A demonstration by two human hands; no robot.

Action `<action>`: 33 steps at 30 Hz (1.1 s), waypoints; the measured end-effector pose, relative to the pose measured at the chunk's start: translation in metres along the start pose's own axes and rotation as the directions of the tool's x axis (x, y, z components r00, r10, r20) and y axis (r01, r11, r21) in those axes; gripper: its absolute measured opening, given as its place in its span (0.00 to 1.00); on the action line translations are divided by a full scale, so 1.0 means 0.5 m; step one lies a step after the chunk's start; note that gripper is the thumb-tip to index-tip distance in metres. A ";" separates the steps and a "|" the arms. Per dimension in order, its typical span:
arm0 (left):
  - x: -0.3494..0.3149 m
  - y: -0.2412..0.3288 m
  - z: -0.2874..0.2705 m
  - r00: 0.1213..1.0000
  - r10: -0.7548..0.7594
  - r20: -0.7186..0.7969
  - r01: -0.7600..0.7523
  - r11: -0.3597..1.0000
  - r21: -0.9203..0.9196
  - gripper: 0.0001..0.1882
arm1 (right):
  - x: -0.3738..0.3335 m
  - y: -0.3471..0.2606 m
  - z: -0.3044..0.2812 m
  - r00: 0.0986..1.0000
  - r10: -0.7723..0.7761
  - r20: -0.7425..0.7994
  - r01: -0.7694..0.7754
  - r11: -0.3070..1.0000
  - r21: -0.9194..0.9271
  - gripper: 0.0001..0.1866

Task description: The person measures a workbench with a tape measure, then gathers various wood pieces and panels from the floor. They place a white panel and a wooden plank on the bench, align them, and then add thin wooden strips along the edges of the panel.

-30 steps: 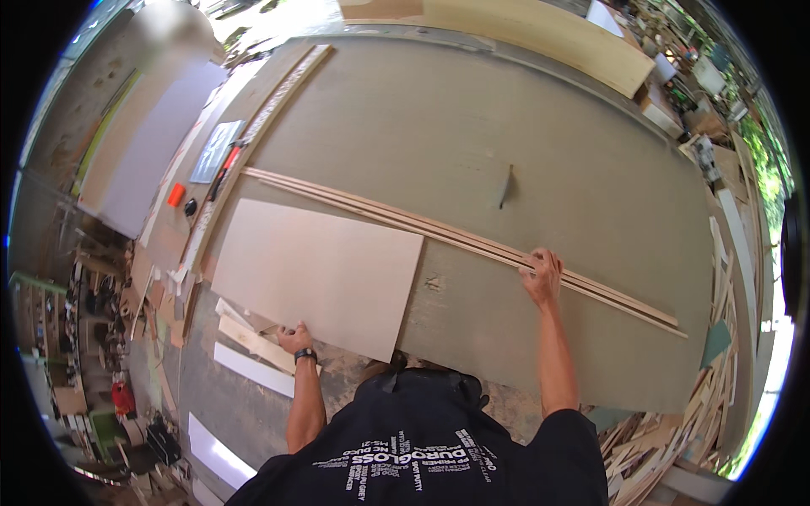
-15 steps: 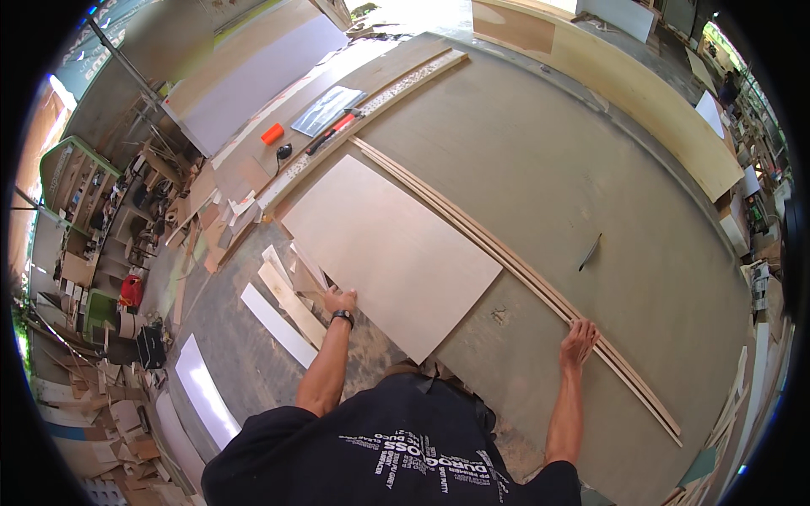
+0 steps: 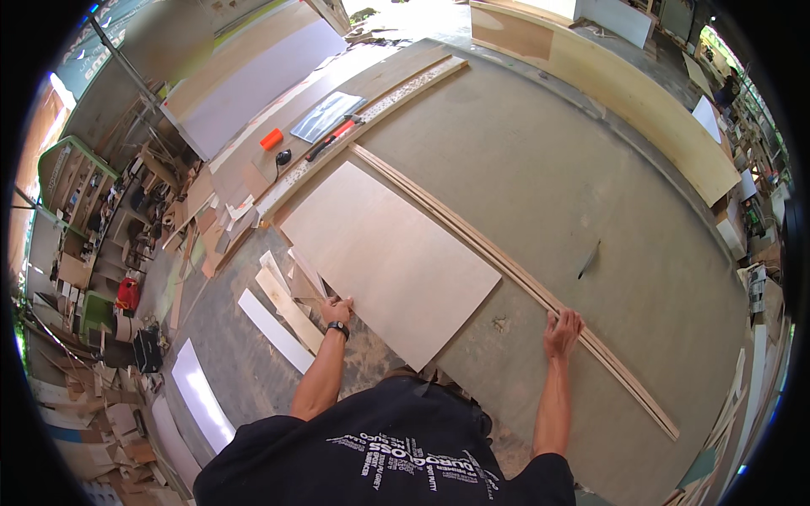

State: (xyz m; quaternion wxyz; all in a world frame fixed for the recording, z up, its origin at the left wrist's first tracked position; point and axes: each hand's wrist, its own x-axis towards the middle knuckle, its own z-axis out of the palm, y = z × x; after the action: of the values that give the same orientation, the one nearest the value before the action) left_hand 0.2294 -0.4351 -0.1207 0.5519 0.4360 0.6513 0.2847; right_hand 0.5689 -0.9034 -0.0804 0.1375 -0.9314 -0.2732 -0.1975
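A pale rectangular plywood panel (image 3: 392, 261) lies flat on the large worktable (image 3: 515, 198). My left hand (image 3: 337, 312), with a dark watch on its wrist, is at the panel's near left edge, its fingers closed against that edge. Beyond the panel's right side runs a bundle of long, thin wooden strips (image 3: 460, 221), lying side by side. Around the strips, towards their near end, my right hand (image 3: 563, 332) is closed. Beside my left hand lie narrow wood offcuts (image 3: 288, 304) and a white strip (image 3: 274, 331).
A dark, slim pen-like tool (image 3: 590, 259) lies right of the strips. Across the far left run a long speckled board (image 3: 396, 91), a red-and-black hand tool (image 3: 332, 140), a black tape measure (image 3: 283, 155) and an orange cylinder (image 3: 271, 139). A long plywood sheet (image 3: 616, 93) stands along the far right.
My right hand has moved a little left and away from me, and the strips have shifted slightly left, lying closer together. My left hand stays at the panel's edge.
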 end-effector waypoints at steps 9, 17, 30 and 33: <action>-0.092 0.021 -0.059 0.921 -0.181 0.344 0.184 0.983 0.025 0.13 | -0.099 0.113 -0.112 0.972 0.235 0.013 -0.235 0.972 0.026 0.13; -0.046 0.018 -0.037 0.939 -0.113 0.326 0.159 0.980 -0.121 0.12 | -0.073 0.155 -0.070 0.995 0.027 0.094 -0.016 0.994 -0.112 0.06; 0.016 0.071 -0.009 0.977 -0.096 0.188 0.106 0.993 -0.043 0.12 | -0.074 0.154 -0.044 0.985 -0.086 0.150 0.122 0.960 -0.253 0.08; 0.020 0.067 -0.016 0.979 -0.127 0.160 0.135 0.990 -0.044 0.12 | -0.064 0.110 -0.076 0.992 -0.046 0.118 0.057 0.995 -0.087 0.07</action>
State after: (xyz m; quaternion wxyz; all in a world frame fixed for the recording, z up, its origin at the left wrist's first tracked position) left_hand 0.2299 -0.4100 -0.0949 0.6305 0.3979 0.6254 0.2302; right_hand 0.5641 -0.9766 -0.0688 0.0740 -0.9391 -0.2954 -0.1590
